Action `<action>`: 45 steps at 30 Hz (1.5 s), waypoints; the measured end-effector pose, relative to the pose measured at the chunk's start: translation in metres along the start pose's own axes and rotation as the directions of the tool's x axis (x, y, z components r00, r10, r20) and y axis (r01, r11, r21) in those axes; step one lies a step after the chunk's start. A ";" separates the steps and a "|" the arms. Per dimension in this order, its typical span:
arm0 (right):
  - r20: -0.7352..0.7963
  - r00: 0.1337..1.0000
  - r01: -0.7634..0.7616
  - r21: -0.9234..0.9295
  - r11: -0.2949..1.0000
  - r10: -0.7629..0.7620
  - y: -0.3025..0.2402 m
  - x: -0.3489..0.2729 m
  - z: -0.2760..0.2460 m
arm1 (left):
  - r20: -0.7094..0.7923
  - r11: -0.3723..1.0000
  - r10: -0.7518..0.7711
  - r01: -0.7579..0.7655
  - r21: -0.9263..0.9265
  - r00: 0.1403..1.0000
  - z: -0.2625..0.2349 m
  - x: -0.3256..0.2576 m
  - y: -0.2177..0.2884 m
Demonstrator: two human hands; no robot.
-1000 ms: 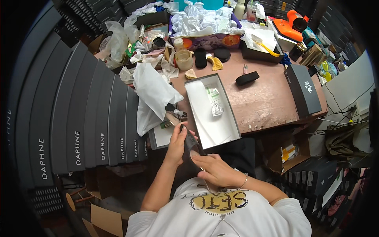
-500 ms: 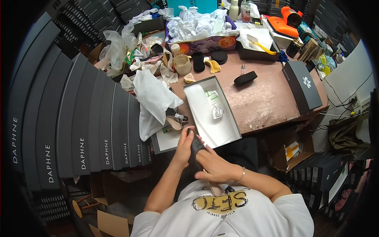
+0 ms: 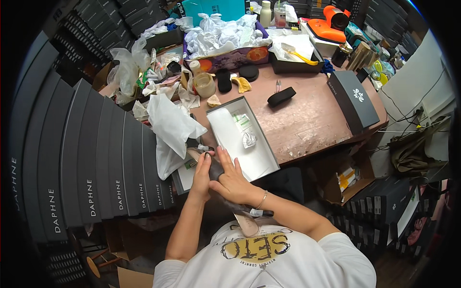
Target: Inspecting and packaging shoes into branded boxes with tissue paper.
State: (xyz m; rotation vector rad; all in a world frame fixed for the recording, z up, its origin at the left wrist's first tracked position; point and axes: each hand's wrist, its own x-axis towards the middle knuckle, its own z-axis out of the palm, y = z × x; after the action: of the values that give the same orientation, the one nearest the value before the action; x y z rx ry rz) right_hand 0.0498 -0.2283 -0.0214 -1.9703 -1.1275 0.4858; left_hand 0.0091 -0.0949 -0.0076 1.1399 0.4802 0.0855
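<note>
A women's shoe with a beige insole and dark sole lies slantwise between my hands, its heel end toward my shirt. My left hand is wrapped around the far part of it from the left. Across its top from the right lies my right hand, thumb bent round the edge and fingers stretched along it. Just beyond my fingertips a second shoe rests by the white tissue paper. An opened shoe box with a white lining holds a small packet and a crumpled paper ball.
Stacked dark shoe boxes rise on the left. On the table are a black roll, a glass jar, a yellow cloth and a dark box lid. Behind stand a carton of crumpled paper and an orange heat gun.
My right hand has slid forward along the shoe, its fingers now stretched out beside the left hand. More of the shoe's strap and insole shows near my shirt. The view has shifted slightly.
</note>
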 end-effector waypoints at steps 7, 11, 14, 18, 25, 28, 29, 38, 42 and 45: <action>0.070 0.994 -0.070 -0.152 0.986 0.081 -0.006 0.000 0.002 | -0.119 0.995 0.082 -0.076 0.057 0.990 -0.004 -0.017 -0.012; 0.035 0.997 -0.060 -0.170 0.984 0.066 -0.002 0.001 0.011 | -0.090 0.991 0.101 -0.092 0.094 0.991 -0.004 -0.021 -0.006; -0.168 0.986 -0.025 -0.119 0.993 0.005 0.003 -0.009 0.021 | -0.026 0.974 0.150 -0.143 0.174 0.988 -0.002 -0.024 -0.005; -0.082 0.993 -0.083 0.045 0.996 0.086 0.004 -0.011 0.025 | -0.036 0.988 0.108 -0.103 0.115 0.993 -0.003 -0.024 -0.007; 0.058 0.993 -0.107 0.163 0.981 0.098 -0.007 -0.030 0.004 | 0.022 0.997 0.052 -0.054 0.053 0.998 -0.001 -0.027 -0.012; 0.040 0.997 -0.065 0.144 0.987 0.060 -0.004 -0.046 -0.002 | 0.040 0.998 0.016 -0.014 -0.057 0.999 0.001 -0.024 -0.019; 0.013 0.999 -0.038 0.203 0.978 0.036 -0.005 -0.050 -0.001 | 0.035 0.996 0.007 -0.004 -0.088 0.999 -0.001 -0.023 -0.019; -0.213 0.977 0.029 0.120 0.992 -0.002 0.043 -0.006 -0.069 | -0.219 0.892 -0.181 0.067 -0.447 0.959 0.017 -0.067 -0.048; 0.062 0.982 0.164 -0.735 0.658 -0.176 0.113 0.043 -0.078 | 0.141 0.749 -0.347 0.364 -0.554 0.927 0.006 -0.055 -0.040; 0.104 0.994 0.098 -0.660 0.745 -0.039 0.126 0.060 -0.067 | 0.074 0.826 -0.258 0.260 -0.499 0.963 0.000 -0.066 -0.052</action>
State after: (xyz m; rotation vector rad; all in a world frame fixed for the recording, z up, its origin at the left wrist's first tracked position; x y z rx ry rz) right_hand 0.1935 -0.2434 -0.0767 -2.5170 -1.5788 0.1156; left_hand -0.0591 -0.1374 -0.0326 0.5483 0.5656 -0.0293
